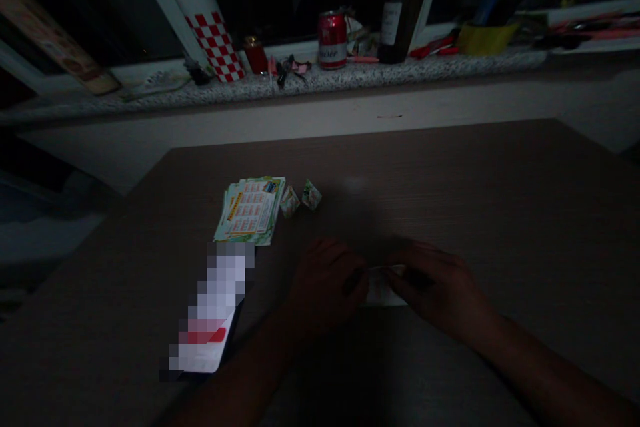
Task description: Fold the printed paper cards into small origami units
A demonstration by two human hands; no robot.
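Between my hands is a small pale paper sheet, dim in the shadow, with a thin raised or folded edge along its far side. My left hand is closed at the sheet's left edge, its fingers curled. From the right, my right hand pinches the sheet with thumb and fingers. Two small folded paper pieces lie to the far left of my hands: one folded paper beside the stack and another folded paper just right of it. The stack of printed paper slips has greenish borders and rows of reddish print.
A lit phone, its screen blurred, lies near my left forearm on the brown table. On the granite windowsill stand a checkered bottle, a red can, a dark bottle and a yellow container.
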